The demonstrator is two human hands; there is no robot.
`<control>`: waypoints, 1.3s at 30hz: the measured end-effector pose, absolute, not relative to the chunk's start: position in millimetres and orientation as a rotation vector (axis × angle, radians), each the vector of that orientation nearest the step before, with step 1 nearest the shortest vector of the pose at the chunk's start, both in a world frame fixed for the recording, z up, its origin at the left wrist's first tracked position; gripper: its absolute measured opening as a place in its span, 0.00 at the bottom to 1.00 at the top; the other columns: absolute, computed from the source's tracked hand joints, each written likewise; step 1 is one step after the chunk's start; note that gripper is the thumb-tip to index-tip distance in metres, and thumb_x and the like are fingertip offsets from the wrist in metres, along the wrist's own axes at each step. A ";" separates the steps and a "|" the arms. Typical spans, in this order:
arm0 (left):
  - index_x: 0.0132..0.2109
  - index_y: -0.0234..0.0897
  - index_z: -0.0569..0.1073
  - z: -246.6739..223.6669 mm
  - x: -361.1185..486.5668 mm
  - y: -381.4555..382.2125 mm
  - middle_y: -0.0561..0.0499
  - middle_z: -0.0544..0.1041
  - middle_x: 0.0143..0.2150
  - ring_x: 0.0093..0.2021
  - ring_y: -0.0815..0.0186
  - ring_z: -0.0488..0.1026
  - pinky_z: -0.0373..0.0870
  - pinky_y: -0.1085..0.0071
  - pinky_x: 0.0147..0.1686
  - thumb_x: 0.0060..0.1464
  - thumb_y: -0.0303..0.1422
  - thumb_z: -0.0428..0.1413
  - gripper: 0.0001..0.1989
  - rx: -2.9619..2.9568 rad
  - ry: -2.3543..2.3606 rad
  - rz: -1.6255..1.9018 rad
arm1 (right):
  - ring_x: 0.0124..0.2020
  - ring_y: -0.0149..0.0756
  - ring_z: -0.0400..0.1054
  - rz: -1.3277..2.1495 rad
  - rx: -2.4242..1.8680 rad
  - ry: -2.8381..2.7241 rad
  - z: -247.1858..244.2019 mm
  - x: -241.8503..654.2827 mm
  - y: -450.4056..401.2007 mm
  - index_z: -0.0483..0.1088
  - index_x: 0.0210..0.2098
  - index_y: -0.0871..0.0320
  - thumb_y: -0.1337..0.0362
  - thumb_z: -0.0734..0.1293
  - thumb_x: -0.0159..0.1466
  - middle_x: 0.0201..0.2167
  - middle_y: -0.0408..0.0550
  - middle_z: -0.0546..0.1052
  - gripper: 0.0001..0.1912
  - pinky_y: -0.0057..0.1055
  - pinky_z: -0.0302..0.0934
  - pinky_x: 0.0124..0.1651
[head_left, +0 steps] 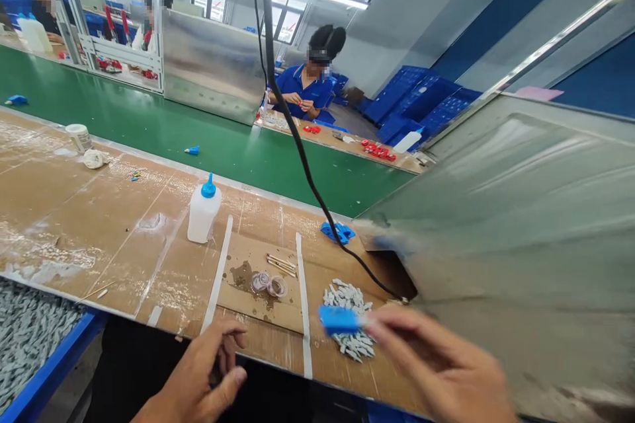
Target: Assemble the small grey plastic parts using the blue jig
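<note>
Between the thumb and fingers of my right hand [436, 357] is a small blue part [340, 320] with a pale tip, held above a pile of grey pieces [354, 344]. My left hand [203, 370] hovers at the table's front edge, fingers loosely curled and apart, with nothing in it. Between two white tape strips lies a cardboard sheet [238, 304] with two small clear cups [268, 284] and several thin sticks [282, 264]. More blue parts [338, 232] lie behind the grey pile.
A white bottle with a blue cap [203, 211] stands behind the cardboard. A black cable [310, 178] hangs across the view. A green belt [233, 152] runs behind the table [114, 211]. A blue bin [54, 370] of grey pieces is at left. People sit beyond.
</note>
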State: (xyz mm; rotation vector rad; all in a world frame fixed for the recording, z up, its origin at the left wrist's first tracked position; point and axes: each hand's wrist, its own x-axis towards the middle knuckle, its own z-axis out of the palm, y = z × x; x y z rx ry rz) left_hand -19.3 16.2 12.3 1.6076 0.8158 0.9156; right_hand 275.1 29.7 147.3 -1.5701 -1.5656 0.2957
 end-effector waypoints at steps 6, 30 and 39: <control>0.51 0.38 0.75 0.8 1.6 -16.4 0.47 0.74 0.42 0.41 0.63 0.71 0.66 0.69 0.43 0.69 0.45 0.48 0.18 1.446 0.687 0.528 | 0.22 0.30 0.69 1.039 -1.533 -1.716 61.4 211.8 -32.0 0.78 0.29 0.54 0.55 0.70 0.66 0.21 0.41 0.76 0.13 0.22 0.64 0.27; 0.35 0.31 0.76 -30.3 19.9 -28.6 0.53 0.71 0.31 0.34 0.70 0.70 0.68 0.72 0.46 0.63 0.33 0.61 0.09 -0.020 0.520 0.749 | 0.22 0.35 0.70 0.820 -1.612 -1.219 -51.7 112.8 -46.0 0.72 0.39 0.60 0.49 0.68 0.62 0.22 0.43 0.73 0.19 0.28 0.69 0.29; 0.34 0.33 0.76 -38.0 17.9 -21.0 0.51 0.69 0.30 0.36 0.64 0.70 0.67 0.67 0.47 0.62 0.40 0.60 0.14 0.091 0.539 0.757 | 0.20 0.35 0.68 0.810 -1.686 -1.235 -63.9 111.8 -33.3 0.68 0.28 0.56 0.45 0.75 0.54 0.19 0.41 0.70 0.22 0.28 0.66 0.26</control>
